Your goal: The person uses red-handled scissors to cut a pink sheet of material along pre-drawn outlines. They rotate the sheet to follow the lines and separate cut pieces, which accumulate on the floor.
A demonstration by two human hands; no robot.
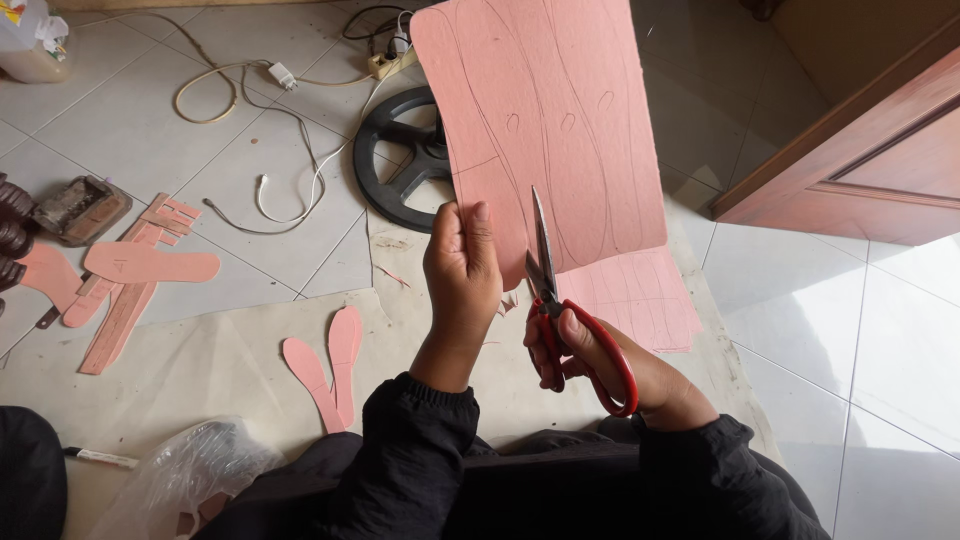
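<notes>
My left hand [462, 262] pinches the lower left edge of a large pink sheet [560, 120] marked with pencil outlines, holding it upright in front of me. My right hand [590, 355] grips red-handled scissors [560, 310], fingers through the loops. The blades point up and bite into the sheet's bottom edge just right of my left thumb. A second pink sheet [640, 300] with drawn lines lies flat on the floor behind the scissors.
Two cut pink sole shapes [330, 370] lie on a beige mat [200, 370]. More pink cutouts and strips [130, 275] sit at the left. A black round fan base [400, 155], cables with a power strip [390, 62], a clear plastic bag [190, 475] and a wooden door [860, 150] surround me.
</notes>
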